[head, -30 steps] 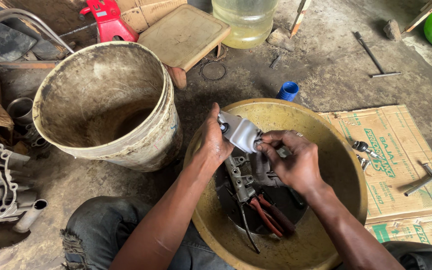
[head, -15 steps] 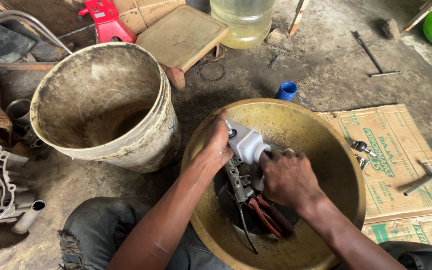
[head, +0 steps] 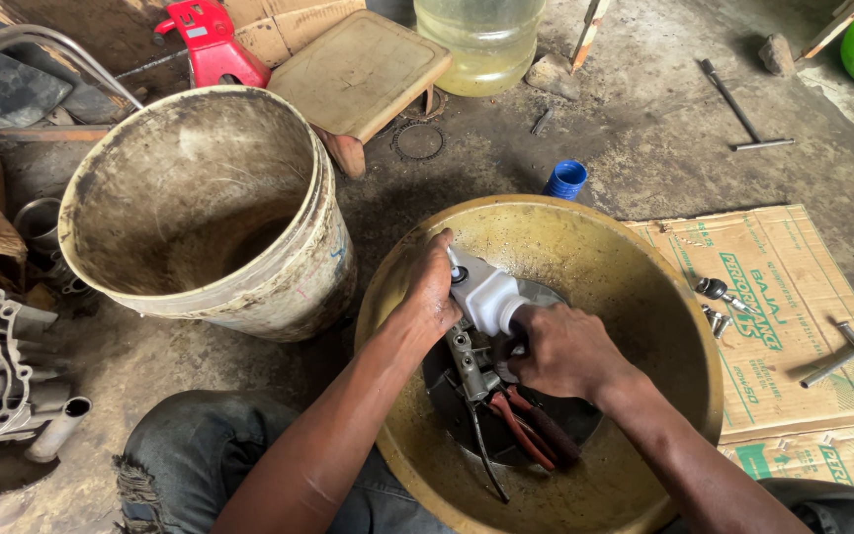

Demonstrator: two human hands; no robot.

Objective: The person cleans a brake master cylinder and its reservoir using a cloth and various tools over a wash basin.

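Gripping a white-capped metal part (head: 486,297) over the yellow basin (head: 635,287), the left hand (head: 434,292) and right hand (head: 557,348) close their fingers round it, red-handled pliers (head: 536,427) lying beneath. This looks like washing or dismantling; turning it needs a firm hold. Farther left stands a dirty bucket (head: 298,287).

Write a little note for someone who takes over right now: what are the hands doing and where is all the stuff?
Left hand: gripping the upper end of the metal part, which has a white plastic body.
Right hand: closed around the part's lower end.
The part sits over the middle of the yellow basin, above dark liquid.
Red-handled pliers lie in the basin near the right wrist.
The dirty white bucket stands left of the basin.
Small bolts and metal tools lie on the cardboard to the right.
Done or left: cannot tell; the part is in hand, not set down.
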